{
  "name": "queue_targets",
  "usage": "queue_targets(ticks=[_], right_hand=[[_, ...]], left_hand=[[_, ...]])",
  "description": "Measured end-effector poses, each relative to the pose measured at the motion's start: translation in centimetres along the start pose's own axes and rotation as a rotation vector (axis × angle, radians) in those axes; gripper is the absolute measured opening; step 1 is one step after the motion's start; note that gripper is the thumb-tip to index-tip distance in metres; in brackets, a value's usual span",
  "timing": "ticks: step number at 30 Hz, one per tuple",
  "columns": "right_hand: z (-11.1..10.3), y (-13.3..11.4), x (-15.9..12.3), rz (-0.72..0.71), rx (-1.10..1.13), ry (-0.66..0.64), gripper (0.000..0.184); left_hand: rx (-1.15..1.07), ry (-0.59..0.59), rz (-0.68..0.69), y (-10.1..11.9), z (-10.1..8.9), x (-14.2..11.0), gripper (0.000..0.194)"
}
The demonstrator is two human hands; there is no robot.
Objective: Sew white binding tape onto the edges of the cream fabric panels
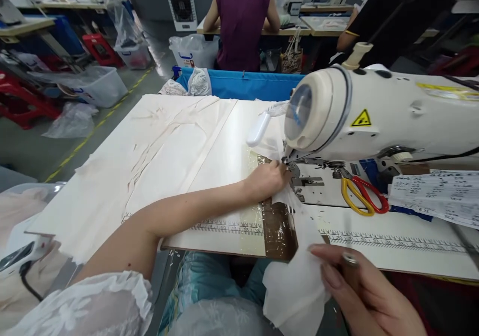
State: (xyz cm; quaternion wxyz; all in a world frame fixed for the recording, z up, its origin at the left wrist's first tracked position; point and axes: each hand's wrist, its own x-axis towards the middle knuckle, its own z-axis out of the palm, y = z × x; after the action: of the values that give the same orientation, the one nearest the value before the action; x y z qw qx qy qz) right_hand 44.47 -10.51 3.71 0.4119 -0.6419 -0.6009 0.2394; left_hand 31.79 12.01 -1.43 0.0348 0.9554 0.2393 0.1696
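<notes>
My left hand (267, 178) is at the needle area of a white sewing machine (385, 111), its fingers closed on a strip of thin white fabric (305, 236). The fabric runs from under the machine head over the table's front edge and hangs down. My right hand (377, 296) is low at the right, close to the camera. Its curled fingers hold a brown rod-shaped tool (351, 271) with a round metal end; the rest of the tool is hidden. The thumb and index fingertips are at the fabric's edge; whether they pinch it I cannot tell.
Scissors (361, 196) with yellow and red handles lie on the machine bed beside a handwritten paper (436, 196). Pale fabric pieces (168, 136) spread over the table's left. A blue cloth bin (247, 84) stands behind. A person in purple (243, 21) sits beyond, another person at right.
</notes>
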Motion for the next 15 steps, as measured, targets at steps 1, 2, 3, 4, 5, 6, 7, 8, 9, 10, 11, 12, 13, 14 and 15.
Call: queue_targets(ticks=[1,2,3,4,5,6,7,8,9,10,11,12,13,14,15], right_hand=[[0.2,0.1,0.4,-0.009,-0.038,-0.009,0.022],[0.4,0.3,0.9,-0.013,-0.082,-0.003,0.024],[0.7,0.7,1.3,-0.016,-0.127,0.025,0.027],[1.1,1.2,1.8,-0.016,-0.177,0.060,0.029],[1.4,1.9,2.3,-0.025,-0.240,0.094,0.031],[1.9,2.5,2.8,-0.043,-0.310,0.127,0.033],[2.3,3.1,3.3,-0.059,-0.388,0.151,0.036],[2.7,3.6,3.8,-0.079,-0.462,0.183,0.037],[3.1,3.9,4.2,-0.098,-0.526,0.213,0.038],[3.5,4.1,4.7,-0.119,-0.579,0.235,0.039],[3.8,4.2,5.0,-0.145,-0.616,0.251,0.038],[4.1,4.3,5.4,-0.171,-0.640,0.256,0.037],[4.4,4.2,5.7,-0.193,-0.652,0.255,0.035],[4.7,4.2,6.0,-0.210,-0.658,0.249,0.034],[4.9,4.1,6.2,-0.217,-0.661,0.244,0.034]], left_hand=[[-0.055,0.042,-0.025,-0.4,0.3,-0.1,0.023],[-0.105,0.079,-0.046,-0.9,0.6,-0.2,0.020],[-0.147,0.110,-0.059,-1.3,0.8,-0.3,0.018],[-0.186,0.136,-0.061,-1.8,1.0,-0.4,0.015],[-0.224,0.158,-0.055,-2.2,1.1,-0.4,0.013],[-0.261,0.176,-0.041,-2.5,1.1,-0.4,0.011],[-0.297,0.189,-0.028,-2.7,1.1,-0.5,0.010],[-0.329,0.200,-0.015,-2.9,1.0,-0.5,0.009],[-0.357,0.207,-0.005,-3.0,1.0,-0.5,0.009],[-0.377,0.213,0.001,-3.1,0.9,-0.6,0.009],[-0.392,0.216,0.003,-3.2,0.8,-0.6,0.009],[-0.403,0.217,0.004,-3.2,0.7,-0.6,0.010],[-0.410,0.218,0.003,-3.2,0.6,-0.7,0.010],[-0.414,0.217,0.001,-3.3,0.5,-0.7,0.011],[-0.417,0.215,-0.005,-3.3,0.4,-0.7,0.011]])
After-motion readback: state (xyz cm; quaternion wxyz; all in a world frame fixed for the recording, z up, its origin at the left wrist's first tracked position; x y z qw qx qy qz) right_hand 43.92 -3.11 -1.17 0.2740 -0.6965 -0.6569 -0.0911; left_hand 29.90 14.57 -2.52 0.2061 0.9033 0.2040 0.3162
